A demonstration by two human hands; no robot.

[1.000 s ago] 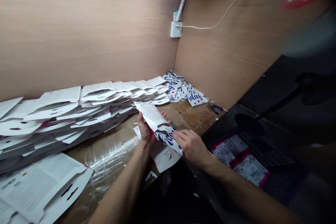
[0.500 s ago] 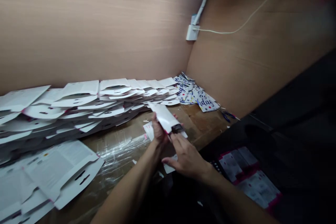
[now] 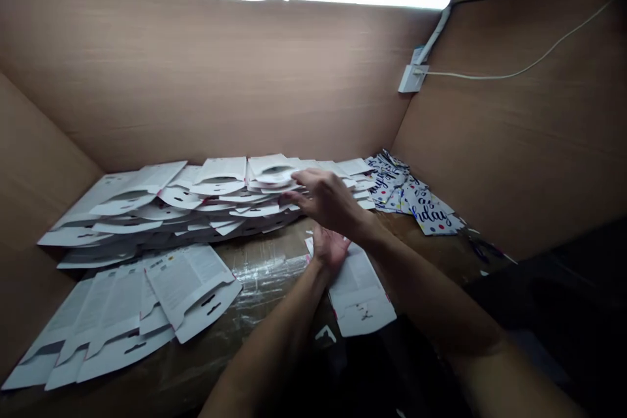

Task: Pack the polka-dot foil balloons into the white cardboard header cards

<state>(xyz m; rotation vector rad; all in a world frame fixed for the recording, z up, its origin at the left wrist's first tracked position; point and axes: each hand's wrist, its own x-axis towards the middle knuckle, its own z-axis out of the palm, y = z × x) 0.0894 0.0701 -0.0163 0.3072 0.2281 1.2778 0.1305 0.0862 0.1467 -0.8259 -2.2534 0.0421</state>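
My right hand (image 3: 326, 199) reaches over the long row of folded white cards (image 3: 215, 192) along the back wall. Its fingers lie on top of one white card and its thumb sits below, pinching it at the row's right part. Below it, my left hand (image 3: 329, 247) rests palm down on a flat white card (image 3: 362, 290) lying on the brown table (image 3: 264, 261). My right wrist hides part of the left hand's fingers.
A fan of flat printed white cards (image 3: 132, 304) lies at the front left. Dotted cards with blue lettering (image 3: 416, 202) are heaped in the far right corner. Brown board walls (image 3: 514, 144) close in the back and both sides. A white socket (image 3: 413, 77) with a cable hangs on the wall.
My right hand has moved from in front of me up to the row of cards. My left hand dropped from holding the folded card to the flat card. The view swung left.
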